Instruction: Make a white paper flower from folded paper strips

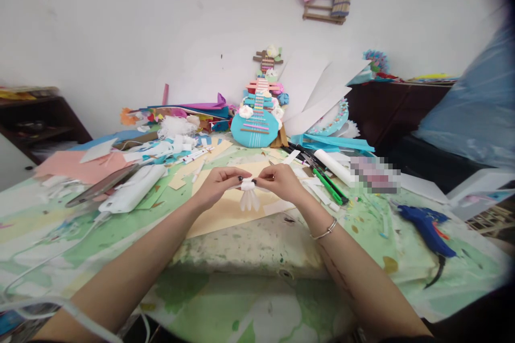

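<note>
Between my two hands, above the middle of the table, is a small white paper piece with several petal-like strips hanging down from a rolled top. My left hand pinches its left side, thumb and fingers pressed together. On the other side my right hand is closed on the same piece, dark nails at its top edge. Beneath both hands lies a cream paper sheet. A white paper strip rests on that sheet near my right hand.
Beyond the hands stands a blue pipa-shaped paper craft. At right are green-handled cutters, a white roll and a blue glue gun. A white power bank-like box with a cable, a phone-like slab and pink paper lie left.
</note>
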Tool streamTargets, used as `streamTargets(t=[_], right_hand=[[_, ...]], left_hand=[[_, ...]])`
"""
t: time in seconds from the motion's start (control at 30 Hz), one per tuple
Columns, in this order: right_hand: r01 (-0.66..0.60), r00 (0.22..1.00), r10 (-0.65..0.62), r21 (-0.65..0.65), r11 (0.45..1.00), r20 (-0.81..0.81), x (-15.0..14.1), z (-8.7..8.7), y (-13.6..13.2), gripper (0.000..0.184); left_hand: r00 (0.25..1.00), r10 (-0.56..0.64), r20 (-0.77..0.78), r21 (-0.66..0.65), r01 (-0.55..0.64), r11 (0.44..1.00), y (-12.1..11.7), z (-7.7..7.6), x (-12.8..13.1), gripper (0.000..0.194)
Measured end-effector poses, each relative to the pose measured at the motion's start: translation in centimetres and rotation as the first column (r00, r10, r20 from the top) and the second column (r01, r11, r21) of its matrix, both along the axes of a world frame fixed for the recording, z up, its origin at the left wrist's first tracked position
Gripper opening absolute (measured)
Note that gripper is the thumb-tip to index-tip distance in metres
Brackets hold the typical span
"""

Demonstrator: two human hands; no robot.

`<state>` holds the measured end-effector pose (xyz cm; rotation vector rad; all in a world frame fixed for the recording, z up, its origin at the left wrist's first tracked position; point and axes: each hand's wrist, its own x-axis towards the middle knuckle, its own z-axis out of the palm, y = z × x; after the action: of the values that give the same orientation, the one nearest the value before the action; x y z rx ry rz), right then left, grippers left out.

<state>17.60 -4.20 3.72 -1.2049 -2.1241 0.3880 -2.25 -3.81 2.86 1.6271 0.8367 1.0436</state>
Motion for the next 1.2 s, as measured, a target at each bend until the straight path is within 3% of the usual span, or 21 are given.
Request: streamTargets(t=[0.77, 1.2], right_hand=[[0.009, 1.0, -0.007, 0.067, 0.998, -0.03, 0.0, -0.4, 0.2, 0.023], [0.129, 0.991, -0.128, 0.026, 0.991, -0.026, -0.2, -0.4, 0.4, 0.024]], left_hand=[[1.0, 0.02, -0.011, -0.044, -0.021, 0.999, 0.3, -0.2, 0.1, 0.018], [0.994, 0.007, -0.108, 0.064, 0.0, 0.998, 0.9, -1.0, 0.0, 0.028]])
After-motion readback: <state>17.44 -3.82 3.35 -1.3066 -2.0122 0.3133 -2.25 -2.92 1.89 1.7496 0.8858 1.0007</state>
